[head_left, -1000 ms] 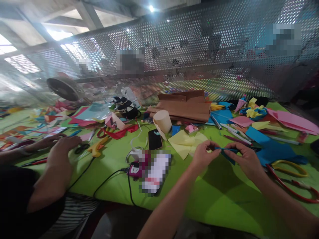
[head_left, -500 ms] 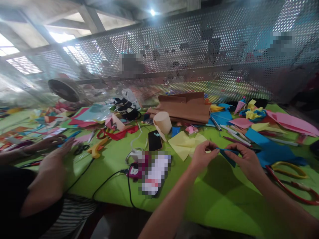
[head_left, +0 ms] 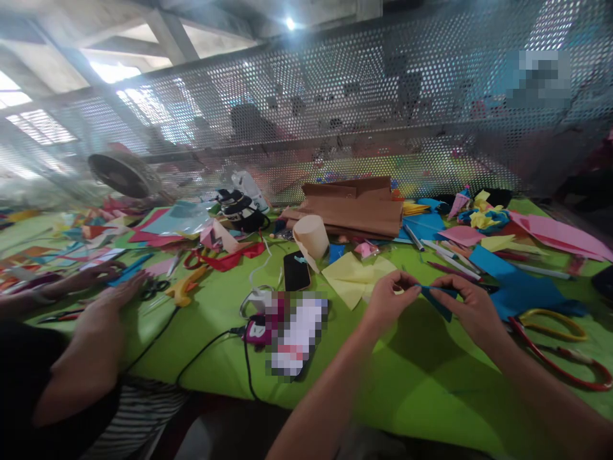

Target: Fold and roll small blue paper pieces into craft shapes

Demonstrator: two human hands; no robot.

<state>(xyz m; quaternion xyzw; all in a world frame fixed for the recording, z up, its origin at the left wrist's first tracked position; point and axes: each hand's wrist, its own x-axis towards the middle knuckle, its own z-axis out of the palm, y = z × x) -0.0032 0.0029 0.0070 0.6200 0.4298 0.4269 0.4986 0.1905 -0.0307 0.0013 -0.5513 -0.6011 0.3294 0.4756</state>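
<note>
A small piece of blue paper (head_left: 439, 304) is pinched between my two hands, held just above the green tabletop (head_left: 407, 396). My left hand (head_left: 393, 295) grips its left end with thumb and forefinger, and my right hand (head_left: 467, 300) pinches its upper right side. The paper looks folded along its top edge and hangs down to a point. Beyond my left hand lies crumpled yellow paper (head_left: 354, 278). Larger blue paper (head_left: 522, 284) rests to the right of my right hand, with scissors (head_left: 558, 351) with red and yellow handles near my right forearm.
A glue gun (head_left: 184, 287), a power strip (head_left: 261, 329) with cords and two phones (head_left: 297, 271) lie to my left. A tape roll (head_left: 311, 236) stands before folded brown paper (head_left: 349, 214). At far left, a co-worker's hands (head_left: 119, 287) handle blue paper. Metal mesh (head_left: 335, 102) rises behind.
My hands keep the same pinch on the blue paper, with hardly any movement. The co-worker's nearer hand at the left has shifted slightly. The view has moved a little.
</note>
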